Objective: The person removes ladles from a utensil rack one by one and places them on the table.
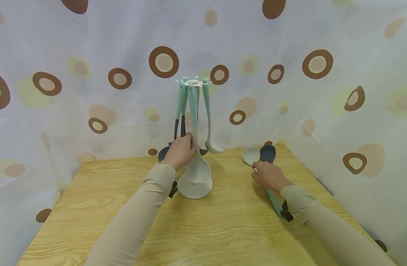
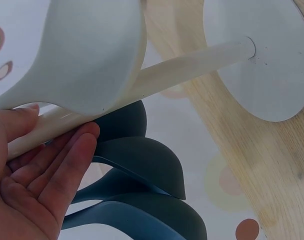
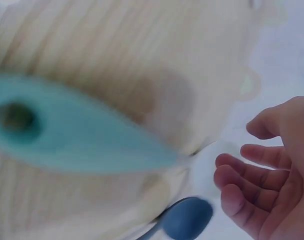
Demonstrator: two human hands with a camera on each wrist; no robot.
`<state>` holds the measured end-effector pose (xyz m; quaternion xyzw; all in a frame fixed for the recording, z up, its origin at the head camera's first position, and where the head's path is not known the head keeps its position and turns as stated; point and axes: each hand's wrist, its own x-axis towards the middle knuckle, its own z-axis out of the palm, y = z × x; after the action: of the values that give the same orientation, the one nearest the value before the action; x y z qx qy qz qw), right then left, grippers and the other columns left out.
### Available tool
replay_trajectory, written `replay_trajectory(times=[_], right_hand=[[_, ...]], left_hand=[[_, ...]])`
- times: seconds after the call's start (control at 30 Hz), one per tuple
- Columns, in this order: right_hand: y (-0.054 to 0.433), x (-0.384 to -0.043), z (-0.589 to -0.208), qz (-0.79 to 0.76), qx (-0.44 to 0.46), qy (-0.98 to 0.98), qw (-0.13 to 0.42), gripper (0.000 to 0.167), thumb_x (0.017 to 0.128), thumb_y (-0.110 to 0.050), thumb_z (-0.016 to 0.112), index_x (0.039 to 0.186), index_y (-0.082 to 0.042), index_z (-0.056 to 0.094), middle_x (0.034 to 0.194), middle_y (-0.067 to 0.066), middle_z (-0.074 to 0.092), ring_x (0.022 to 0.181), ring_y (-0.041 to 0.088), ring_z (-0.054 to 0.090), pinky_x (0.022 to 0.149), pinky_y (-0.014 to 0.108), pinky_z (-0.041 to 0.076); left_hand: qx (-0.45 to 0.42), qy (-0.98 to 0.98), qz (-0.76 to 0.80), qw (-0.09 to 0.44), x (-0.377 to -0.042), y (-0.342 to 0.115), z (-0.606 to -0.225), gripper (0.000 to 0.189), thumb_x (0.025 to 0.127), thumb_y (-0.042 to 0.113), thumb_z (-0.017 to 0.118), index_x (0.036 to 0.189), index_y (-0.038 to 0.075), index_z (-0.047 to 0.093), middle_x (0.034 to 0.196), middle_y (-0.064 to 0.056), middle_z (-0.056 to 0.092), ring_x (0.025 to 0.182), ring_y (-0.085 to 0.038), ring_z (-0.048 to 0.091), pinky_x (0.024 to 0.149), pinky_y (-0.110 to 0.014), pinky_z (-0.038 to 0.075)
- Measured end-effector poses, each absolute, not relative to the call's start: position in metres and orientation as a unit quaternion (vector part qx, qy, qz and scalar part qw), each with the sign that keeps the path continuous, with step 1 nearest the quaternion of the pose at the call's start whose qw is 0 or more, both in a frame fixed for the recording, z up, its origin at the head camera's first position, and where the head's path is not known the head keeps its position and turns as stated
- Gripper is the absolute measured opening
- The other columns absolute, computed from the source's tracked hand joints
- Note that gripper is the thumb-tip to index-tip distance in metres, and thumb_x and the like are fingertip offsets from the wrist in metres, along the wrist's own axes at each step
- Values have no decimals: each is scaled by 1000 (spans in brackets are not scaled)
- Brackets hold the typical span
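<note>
Left hand [image 1: 181, 149]: gripping the stand [image 1: 195, 191] by its pole.
Right hand [image 1: 271, 175]: loosely curled, empty, over white spoon [image 1: 251, 154] and dark spoon [image 1: 268, 152], desk [image 1: 230, 221] right.
Spoons: likely light, stiff, smooth; we'd pinch mid-handle.

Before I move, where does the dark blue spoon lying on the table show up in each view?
Head: the dark blue spoon lies right of centre, just beyond the right hand, beside the white spoon.
Left wrist: not in it.
Right wrist: its bowl is near the bottom edge, slightly right of centre.
Shared landmark: the wood-grain table, visible in all three.
</note>
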<state>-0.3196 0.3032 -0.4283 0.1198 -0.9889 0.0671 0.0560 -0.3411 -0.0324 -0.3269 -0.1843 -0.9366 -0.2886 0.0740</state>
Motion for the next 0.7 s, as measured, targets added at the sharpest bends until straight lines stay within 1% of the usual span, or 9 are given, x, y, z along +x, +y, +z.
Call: replay_trajectory(times=[0.03, 0.13, 0.27, 0.43, 0.6, 0.7], right_hand=[[298, -318, -426, 72, 127, -987, 62, 31, 98, -22, 57, 122, -5, 67, 68, 0, 62, 52, 15, 51, 47, 33, 38], [280, -313, -417, 86, 147, -981, 90, 29, 99, -24, 57, 121, -8, 68, 65, -4, 60, 49, 12, 49, 46, 31, 35], [253, -306, -405, 95, 172, -972, 128, 24, 98, -23, 58, 113, -11, 71, 66, -6, 59, 51, 9, 48, 45, 28, 35], [223, -300, -390, 108, 195, -963, 154, 20, 99, -25, 58, 106, -14, 74, 59, -9, 54, 49, 9, 45, 44, 27, 34], [199, -297, -377, 121, 211, -951, 189, 21, 100, -28, 55, 103, -17, 74, 56, -11, 50, 48, 8, 43, 46, 27, 35], [186, -296, -371, 131, 221, -944, 209, 24, 102, -31, 54, 104, -16, 73, 57, -12, 50, 48, 6, 43, 47, 27, 36]], left_hand=[[-183, -937, -288, 76, -341, -32, -327, 24, 102, 23, 60, 116, 5, 56, 95, -11, 67, 88, -26, 70, 77, -41, 57], [-180, -938, -286, 79, -341, -32, -328, 23, 102, 24, 60, 116, 5, 56, 96, -12, 68, 89, -26, 70, 77, -41, 57], [-183, -937, -284, 87, -341, -31, -330, 21, 102, 20, 58, 115, 5, 56, 98, -13, 69, 88, -26, 71, 75, -41, 58], [-186, -940, -267, 105, -341, -30, -333, 17, 100, 15, 55, 112, 4, 56, 93, -13, 69, 82, -26, 71, 71, -41, 57], [-181, -943, -251, 125, -342, -29, -334, 16, 99, 16, 57, 109, 4, 56, 87, -12, 67, 78, -28, 71, 69, -41, 57], [-176, -942, -251, 134, -341, -28, -334, 18, 98, 17, 58, 109, 3, 56, 87, -14, 68, 79, -30, 72, 69, -42, 58]])
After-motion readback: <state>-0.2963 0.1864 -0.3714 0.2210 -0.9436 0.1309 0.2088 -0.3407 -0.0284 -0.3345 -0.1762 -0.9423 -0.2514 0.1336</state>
